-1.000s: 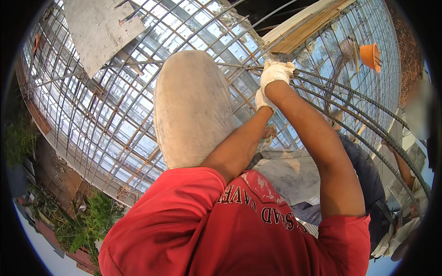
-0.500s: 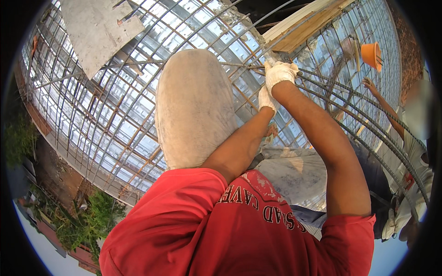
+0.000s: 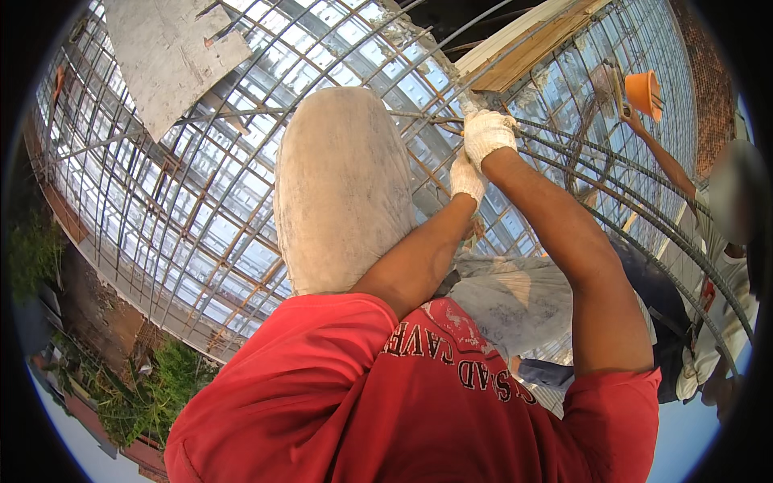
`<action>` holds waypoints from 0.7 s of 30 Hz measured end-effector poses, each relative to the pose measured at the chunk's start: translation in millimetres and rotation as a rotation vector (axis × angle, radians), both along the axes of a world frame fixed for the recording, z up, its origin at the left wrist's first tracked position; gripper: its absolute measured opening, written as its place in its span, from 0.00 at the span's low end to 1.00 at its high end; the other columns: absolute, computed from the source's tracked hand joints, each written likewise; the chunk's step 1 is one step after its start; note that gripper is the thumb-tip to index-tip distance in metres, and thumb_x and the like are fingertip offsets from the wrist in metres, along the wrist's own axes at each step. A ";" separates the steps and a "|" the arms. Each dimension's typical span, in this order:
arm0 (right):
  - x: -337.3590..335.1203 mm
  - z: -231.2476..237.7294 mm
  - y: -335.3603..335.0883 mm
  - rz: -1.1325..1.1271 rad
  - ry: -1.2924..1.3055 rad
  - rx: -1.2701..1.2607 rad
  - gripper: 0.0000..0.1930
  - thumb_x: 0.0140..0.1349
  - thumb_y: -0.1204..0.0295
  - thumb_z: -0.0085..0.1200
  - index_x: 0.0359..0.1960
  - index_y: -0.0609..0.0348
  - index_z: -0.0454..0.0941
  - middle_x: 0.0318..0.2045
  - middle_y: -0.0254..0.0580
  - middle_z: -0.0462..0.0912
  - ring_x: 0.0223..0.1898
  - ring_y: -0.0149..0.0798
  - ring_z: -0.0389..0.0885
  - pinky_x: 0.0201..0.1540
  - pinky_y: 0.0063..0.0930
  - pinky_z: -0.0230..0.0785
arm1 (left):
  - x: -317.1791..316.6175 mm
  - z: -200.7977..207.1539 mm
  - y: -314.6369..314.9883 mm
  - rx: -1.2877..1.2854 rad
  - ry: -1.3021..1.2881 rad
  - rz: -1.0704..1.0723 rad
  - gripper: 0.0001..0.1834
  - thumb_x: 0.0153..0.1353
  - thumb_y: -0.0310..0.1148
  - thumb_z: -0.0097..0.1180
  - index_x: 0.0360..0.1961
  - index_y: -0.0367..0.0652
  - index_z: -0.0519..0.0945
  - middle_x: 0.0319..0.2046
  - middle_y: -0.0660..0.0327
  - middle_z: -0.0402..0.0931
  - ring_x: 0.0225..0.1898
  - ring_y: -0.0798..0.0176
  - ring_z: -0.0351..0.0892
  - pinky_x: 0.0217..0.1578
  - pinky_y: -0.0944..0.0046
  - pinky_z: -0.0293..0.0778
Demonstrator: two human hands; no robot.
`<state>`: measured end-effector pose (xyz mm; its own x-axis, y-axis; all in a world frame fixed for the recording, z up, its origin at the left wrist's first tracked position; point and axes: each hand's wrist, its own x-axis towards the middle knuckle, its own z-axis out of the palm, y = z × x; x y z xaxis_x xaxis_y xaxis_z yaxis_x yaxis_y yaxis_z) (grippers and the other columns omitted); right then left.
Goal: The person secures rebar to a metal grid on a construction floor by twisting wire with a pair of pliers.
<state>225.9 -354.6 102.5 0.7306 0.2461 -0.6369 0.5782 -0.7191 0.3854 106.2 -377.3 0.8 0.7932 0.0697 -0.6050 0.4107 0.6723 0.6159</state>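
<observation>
My right hand [image 3: 489, 134], in a white knit glove, is closed right where several thick ribbed steel bars [image 3: 612, 181] meet. The bars run from beside it toward the right. My left hand [image 3: 466, 178], gloved the same way, is closed just below and touches or nearly touches the right one. Whatever sits inside either fist is hidden by the gloves. Under both hands spreads a grid of thin reinforcing bars [image 3: 217, 177] over shiny metal sheeting. My bent knee [image 3: 342, 185], in dusty pale trousers, rises left of the hands.
A timber beam [image 3: 527, 48] lies beyond my hands. At upper left a grey board [image 3: 173, 60] rests on the grid. An orange bucket [image 3: 642, 95] stands at right, near a co-worker's outstretched hand [image 3: 634, 119]. Plants and a drop [image 3: 153, 386] lie past the left edge.
My right hand has turned slightly and its fingers now show less. The co-worker's hand has moved up and left, to just below the orange bucket. My left hand stays nearly in place.
</observation>
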 end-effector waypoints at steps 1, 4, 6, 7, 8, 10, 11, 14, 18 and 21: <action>18.9 2.8 -17.2 0.012 0.059 0.028 0.19 0.71 0.65 0.52 0.59 0.58 0.82 0.51 0.56 0.88 0.52 0.57 0.89 0.52 0.60 0.80 | 7.7 38.6 16.3 -0.016 0.125 -0.109 0.22 0.80 0.45 0.45 0.63 0.44 0.78 0.46 0.56 0.86 0.42 0.56 0.86 0.44 0.58 0.82; 64.5 13.2 -22.1 0.150 0.097 0.066 0.15 0.71 0.66 0.51 0.50 0.57 0.88 0.48 0.54 0.90 0.51 0.55 0.91 0.53 0.52 0.82 | 24.3 51.7 28.8 -0.252 0.284 -0.051 0.23 0.81 0.53 0.45 0.62 0.48 0.77 0.34 0.59 0.84 0.23 0.63 0.78 0.25 0.62 0.76; 80.6 3.4 -31.2 0.215 0.096 0.098 0.15 0.71 0.66 0.51 0.49 0.55 0.89 0.46 0.53 0.91 0.50 0.55 0.91 0.52 0.52 0.83 | 30.6 62.0 34.9 -0.469 0.421 0.025 0.25 0.81 0.56 0.43 0.64 0.50 0.76 0.34 0.59 0.84 0.23 0.63 0.77 0.25 0.62 0.75; 81.3 3.5 -31.0 0.214 0.095 0.104 0.15 0.70 0.66 0.52 0.49 0.55 0.89 0.46 0.53 0.91 0.49 0.55 0.91 0.52 0.52 0.83 | 25.8 62.8 38.0 -0.465 0.413 0.015 0.34 0.78 0.67 0.43 0.67 0.51 0.74 0.42 0.56 0.85 0.32 0.60 0.81 0.32 0.57 0.79; 80.9 4.1 -32.4 0.210 0.093 0.107 0.15 0.70 0.65 0.53 0.49 0.55 0.89 0.45 0.53 0.91 0.49 0.55 0.91 0.51 0.52 0.83 | 27.2 60.8 42.3 -0.513 0.423 0.034 0.37 0.76 0.70 0.43 0.68 0.50 0.73 0.46 0.55 0.84 0.36 0.58 0.82 0.36 0.54 0.79; 71.9 6.9 -31.8 0.127 0.135 0.078 0.14 0.69 0.65 0.54 0.47 0.55 0.89 0.44 0.53 0.91 0.48 0.55 0.91 0.50 0.51 0.83 | 35.9 55.5 52.0 -0.615 0.440 0.067 0.43 0.72 0.75 0.44 0.69 0.50 0.72 0.52 0.53 0.83 0.45 0.55 0.83 0.43 0.49 0.80; 61.7 10.9 -21.8 0.061 0.179 0.051 0.14 0.68 0.64 0.55 0.46 0.56 0.88 0.42 0.52 0.91 0.46 0.54 0.91 0.49 0.51 0.83 | 38.6 49.5 59.7 -0.640 0.388 0.073 0.48 0.68 0.79 0.44 0.70 0.48 0.71 0.59 0.51 0.79 0.53 0.50 0.80 0.49 0.42 0.78; 23.3 18.8 -10.1 -0.438 0.612 0.121 0.14 0.64 0.63 0.60 0.40 0.61 0.86 0.30 0.47 0.90 0.31 0.48 0.89 0.37 0.46 0.83 | 58.1 24.0 63.1 -0.782 0.355 0.261 0.38 0.66 0.72 0.59 0.54 0.47 0.80 0.49 0.53 0.85 0.49 0.47 0.84 0.50 0.38 0.79; 0.8 26.4 -31.9 -1.029 0.713 0.204 0.18 0.62 0.61 0.63 0.50 0.55 0.88 0.45 0.51 0.92 0.44 0.49 0.91 0.48 0.45 0.84 | 50.5 13.4 56.9 -0.767 0.460 0.163 0.26 0.63 0.62 0.70 0.32 0.48 0.81 0.35 0.57 0.85 0.34 0.52 0.82 0.33 0.46 0.81; 16.5 60.2 -4.0 -0.570 0.584 0.021 0.23 0.61 0.61 0.65 0.57 0.56 0.85 0.47 0.52 0.92 0.48 0.52 0.91 0.47 0.46 0.84 | 57.9 -33.3 33.7 -0.821 0.420 0.169 0.23 0.66 0.58 0.67 0.34 0.50 0.80 0.37 0.54 0.85 0.41 0.46 0.84 0.46 0.39 0.83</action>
<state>242.4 -358.6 162.7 0.2985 -0.0468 -0.9533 0.2252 -0.9672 0.1180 164.1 -343.6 -32.5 0.5170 -0.4116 -0.7505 0.3489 0.9020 -0.2543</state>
